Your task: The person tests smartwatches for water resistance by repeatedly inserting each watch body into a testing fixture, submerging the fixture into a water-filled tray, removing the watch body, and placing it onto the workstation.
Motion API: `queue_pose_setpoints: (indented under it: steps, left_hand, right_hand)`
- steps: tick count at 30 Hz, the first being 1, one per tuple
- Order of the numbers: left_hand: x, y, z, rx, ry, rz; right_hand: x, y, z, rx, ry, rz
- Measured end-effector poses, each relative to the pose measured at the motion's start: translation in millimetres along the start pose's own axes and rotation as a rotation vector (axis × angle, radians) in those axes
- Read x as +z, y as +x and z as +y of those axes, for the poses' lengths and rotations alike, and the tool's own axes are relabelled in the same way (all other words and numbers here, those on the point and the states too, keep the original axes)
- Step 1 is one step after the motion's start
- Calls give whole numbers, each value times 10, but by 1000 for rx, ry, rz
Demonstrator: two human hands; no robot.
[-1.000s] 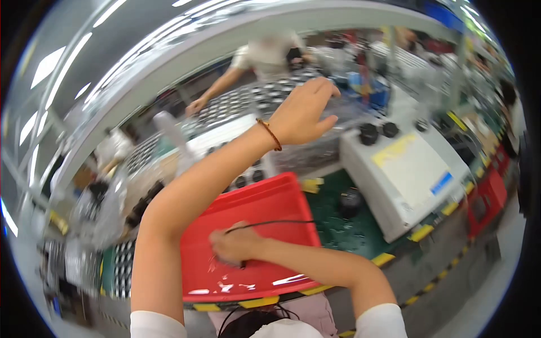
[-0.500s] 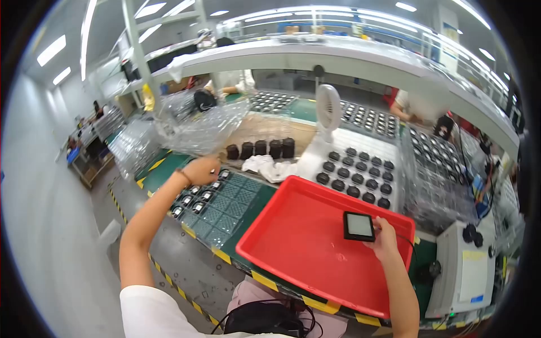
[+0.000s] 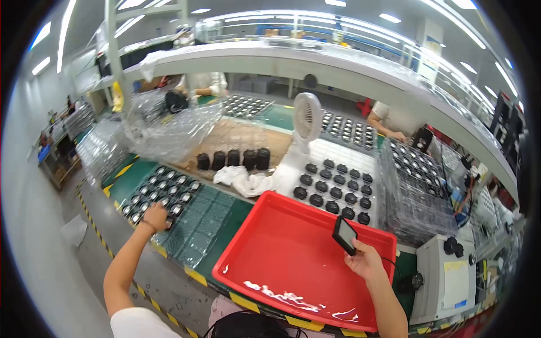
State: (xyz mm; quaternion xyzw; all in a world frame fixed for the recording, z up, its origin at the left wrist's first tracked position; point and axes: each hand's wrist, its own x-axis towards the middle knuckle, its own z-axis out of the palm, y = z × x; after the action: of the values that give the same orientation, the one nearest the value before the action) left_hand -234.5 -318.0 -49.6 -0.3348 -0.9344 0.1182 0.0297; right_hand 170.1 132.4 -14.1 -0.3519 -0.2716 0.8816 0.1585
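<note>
Moved left hand to near edge of black parts (cannot tell if gripping), still grasping black-framed device in right hand, so using both.

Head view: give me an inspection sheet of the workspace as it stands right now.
Surface: green bench top, yellow-and-black tape along its near edge.
Job's things: black device with a pale face, tilted above the red tray; clear plastic tray, partly filled with dark round parts.
Clutter: white cloth and crumpled clear plastic beyond the trays.
Hands: right hand grips the device; left hand is at the parts, grip unclear.
Cables: thin dark cable beside the right hand; far end unclear.
Surroundings: white fan; a co-worker's hand across the bench.
</note>
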Motion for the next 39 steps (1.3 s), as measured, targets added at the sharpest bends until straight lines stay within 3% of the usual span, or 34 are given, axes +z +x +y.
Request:
queue_pose_setpoints:
  steps: [2,5,8,10,11,12,15,16,18,20,22,24,26,30,32,33,34,36,39]
  left_hand:
    - [-59,32,-30,4,-104,-43]
    - [-275,-113,33,-19,-413,271]
    - [-344,136,-39,45,-428,271]
    - [-563,274,246,1,-1050,333]
    - [-557,374,465,119,-1525,282]
    - [-959,270,880,92,-1724,52]
    - [-1273,231,1818,326,-2296,-458]
    - [-1323,243,2116,266,-2442,-733]
    - [-1454,221,2634,341,-2563,-1018]
    - [-1560,252,3034,383,-2604,-1149]
    - [-1636,321,3313,579,-2593,-1394]
    - [-1712,320,3459,637,-2554,-1426]
    - [-1686,301,3527,669,-2527,-1444]
    - [-1508,273,3600,528,-2510,-1206]
    - [-1432,231,3653,530,-2078,-575]
    - [-1435,124,3656,795,-1908,-251]
    - [-1485,83,3628,782,-1912,-270]
    - [-1566,67,3592,1020,-1134,254]
    - [-1502,64,3604,918,-1073,220]
  right_hand:
    - [-68,42,11,64,4,-32]
    - [-32,15,42,56,56,-41]
    - [67,-56,80,26,116,-26]
    - [59,-35,102,-17,123,-47]
    - [94,-43,102,-57,144,-67]
    - [103,-70,133,-85,163,-78]
    - [56,-42,142,-105,234,-44]
    - [52,-35,152,-115,267,-15]
    - [50,-9,151,-143,264,48]
    - [73,-10,157,-170,192,28]
    - [61,5,175,-200,122,-6]
    - [90,-1,177,-150,34,-88]
    - [156,-61,174,-116,-38,-21]
    - [224,-85,131,-26,-81,-51]
    - [220,-92,146,-57,-115,-113]
    - [224,-101,151,-42,-123,-105]
    - [218,-101,164,-29,-117,-93]
    - [204,-84,201,-70,-227,-137]
    - [207,-107,220,-50,-239,-188]
